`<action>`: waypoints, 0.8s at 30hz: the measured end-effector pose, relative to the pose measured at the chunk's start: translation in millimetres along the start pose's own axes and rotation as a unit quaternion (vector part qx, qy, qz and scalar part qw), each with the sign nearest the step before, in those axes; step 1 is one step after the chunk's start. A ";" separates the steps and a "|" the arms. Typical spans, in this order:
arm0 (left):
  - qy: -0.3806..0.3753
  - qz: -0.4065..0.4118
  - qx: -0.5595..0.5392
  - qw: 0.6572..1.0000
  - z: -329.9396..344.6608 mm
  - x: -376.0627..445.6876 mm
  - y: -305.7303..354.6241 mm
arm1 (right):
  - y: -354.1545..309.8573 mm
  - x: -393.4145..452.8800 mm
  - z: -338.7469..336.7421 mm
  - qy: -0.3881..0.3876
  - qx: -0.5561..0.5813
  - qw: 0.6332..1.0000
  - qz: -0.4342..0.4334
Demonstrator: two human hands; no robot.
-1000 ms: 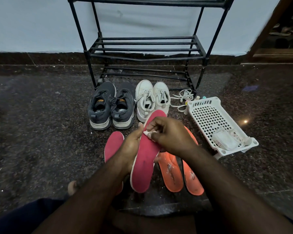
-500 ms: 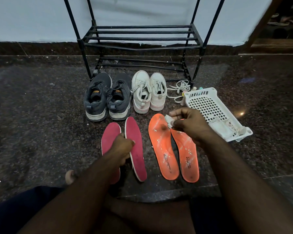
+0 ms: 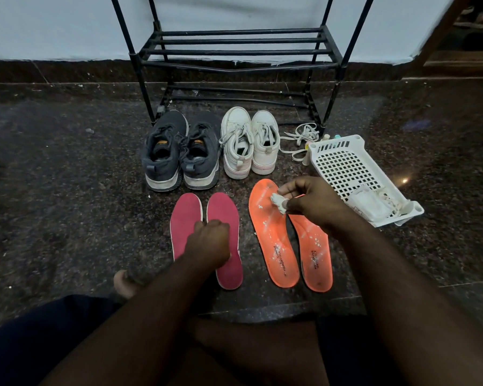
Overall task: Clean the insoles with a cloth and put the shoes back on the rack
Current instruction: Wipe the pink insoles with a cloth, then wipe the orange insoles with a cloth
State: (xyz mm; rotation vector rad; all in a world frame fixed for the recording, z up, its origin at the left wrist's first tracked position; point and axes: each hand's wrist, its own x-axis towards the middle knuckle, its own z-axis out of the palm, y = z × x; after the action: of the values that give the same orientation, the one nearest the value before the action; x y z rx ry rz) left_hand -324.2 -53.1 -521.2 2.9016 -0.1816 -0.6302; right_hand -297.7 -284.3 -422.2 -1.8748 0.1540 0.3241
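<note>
Two pink insoles [image 3: 226, 208] lie flat side by side on the floor. My left hand [image 3: 208, 242] rests over them with its fingers curled under; I see nothing gripped in it. Right of them lie two orange insoles [image 3: 269, 235], speckled with white bits. My right hand [image 3: 310, 203] hovers over their toe ends and pinches a small white cloth [image 3: 278, 203]. Behind the insoles stand a pair of grey shoes [image 3: 165, 154] and a pair of white shoes [image 3: 239, 147], toes pointing at the black metal rack [image 3: 234, 52].
A white plastic basket [image 3: 343, 162] lies tilted at the right, with a white packet [image 3: 370, 204] in it. Loose white laces [image 3: 304, 136] and small bottles lie behind it. My crossed legs fill the bottom of the view. The floor is dark speckled stone.
My left hand laid the pink insole down beside its pair. My right hand moved right with the cloth, from the pink insole to above the orange insoles.
</note>
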 end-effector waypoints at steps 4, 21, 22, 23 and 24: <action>0.036 0.009 -0.035 0.999 -2.6 -2.2 4.5 | 1.6 -0.7 0.5 -0.004 -0.003 1.000 0.009; 0.058 0.102 -0.192 0.974 -9.4 -2.0 32.3 | 34.5 0.2 -153.5 0.298 -0.246 0.918 0.087; 0.055 0.102 -0.196 0.974 -10.0 -2.4 32.3 | 40.2 1.4 -153.0 0.289 -0.252 0.918 0.097; 0.053 0.101 -0.197 0.974 -9.8 -2.1 31.7 | 44.6 2.8 -151.7 0.279 -0.255 0.920 0.103; 0.052 0.100 -0.196 0.974 -9.9 -2.1 31.5 | 47.6 4.1 -149.9 0.269 -0.257 0.922 0.104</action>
State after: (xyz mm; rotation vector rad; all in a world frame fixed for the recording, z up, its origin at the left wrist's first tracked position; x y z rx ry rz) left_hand -324.6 -82.2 -505.5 2.4879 -0.2945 -0.4225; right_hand -284.6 -441.0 -422.6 -2.4439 0.7007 -0.0283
